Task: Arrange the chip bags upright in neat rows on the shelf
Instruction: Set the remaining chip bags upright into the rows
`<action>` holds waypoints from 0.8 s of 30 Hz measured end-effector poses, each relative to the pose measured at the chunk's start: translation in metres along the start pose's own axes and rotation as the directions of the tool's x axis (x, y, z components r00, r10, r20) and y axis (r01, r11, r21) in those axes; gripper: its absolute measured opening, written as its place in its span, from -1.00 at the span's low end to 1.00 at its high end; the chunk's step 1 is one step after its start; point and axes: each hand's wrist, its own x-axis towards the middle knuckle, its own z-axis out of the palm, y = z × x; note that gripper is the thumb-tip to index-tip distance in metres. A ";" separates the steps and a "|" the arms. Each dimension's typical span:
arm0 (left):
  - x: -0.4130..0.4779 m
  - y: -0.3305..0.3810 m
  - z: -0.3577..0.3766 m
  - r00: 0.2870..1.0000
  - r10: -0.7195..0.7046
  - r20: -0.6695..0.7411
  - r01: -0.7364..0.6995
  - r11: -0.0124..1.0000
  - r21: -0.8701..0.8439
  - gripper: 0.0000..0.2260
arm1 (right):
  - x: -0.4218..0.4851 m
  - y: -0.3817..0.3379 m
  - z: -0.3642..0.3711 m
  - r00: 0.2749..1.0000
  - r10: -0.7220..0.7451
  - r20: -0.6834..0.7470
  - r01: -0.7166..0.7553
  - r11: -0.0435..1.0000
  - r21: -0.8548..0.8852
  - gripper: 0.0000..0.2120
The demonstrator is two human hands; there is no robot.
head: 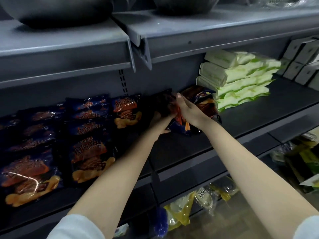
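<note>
The setting is a shop aisle with a dark grey metal shelf (250, 118) at chest height, one tier above it and one below.

**Task items.** Dark blue foil chip bags with orange print (89, 152) occupy the left part of the shelf in three rows running from near edge to far wall. They lean back and overlap rather than stand straight. A loose cluster of the same bags (203, 100) lies at centre, far back, tilted and uneven.

**Hands.** The left hand (159, 122) grips a dark bag (162, 102) from below, fingers curled on its lower edge. The right hand (189, 110) lies against the right side of that bag, fingers (178, 96) straight and together, pressing; whether the thumb pinches cannot be told.

**Step in hand.** A fourth row is probably being started just right of the third.

**Next move.** Stand the held bag on its bottom seam, squared to its left neighbour, then draw from the cluster. Foil bags slide and slump; support both sides on release.

**Surroundings.** Stacked white-and-green soft packs (241, 80) sit right of the cluster, grey boxes (303, 66) beyond. Black round bowls (57, 9) stand on the upper tier; yellow plastic packets (179, 209) lie below.
</note>
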 end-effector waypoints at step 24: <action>-0.060 0.044 -0.107 0.970 -0.016 0.241 -0.149 0.746 0.650 -0.51 | 0.004 0.031 0.019 0.825 -0.011 0.565 -0.047 0.995 0.087 -0.46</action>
